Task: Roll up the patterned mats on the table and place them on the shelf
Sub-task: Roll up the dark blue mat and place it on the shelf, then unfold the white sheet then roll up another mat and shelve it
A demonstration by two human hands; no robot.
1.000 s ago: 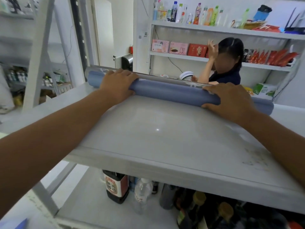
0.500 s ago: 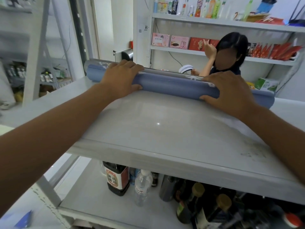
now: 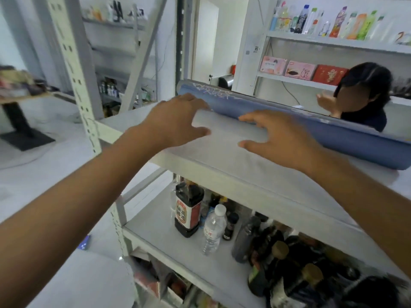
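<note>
A rolled blue mat [image 3: 347,138] with a pale pattern on its far side lies along the back of the white shelf board [image 3: 255,174]. A second grey roll [image 3: 189,82] shows just behind its left end. My left hand [image 3: 175,121] hovers with spread fingers in front of the roll's left part, fingertips near it. My right hand [image 3: 282,138] is spread open just in front of the roll's middle, off it. Neither hand holds anything.
The lower shelf [image 3: 169,247] carries a dark sauce bottle [image 3: 189,210], a clear water bottle [image 3: 214,230] and several dark bottles. A perforated upright post [image 3: 75,70] stands at left. A person [image 3: 362,96] sits behind the shelf; further shelves with drinks and boxes line the back wall.
Both hands have come off the blue roll and pulled back with fingers spread. The view has swung left and down; the roll stays on the shelf.
</note>
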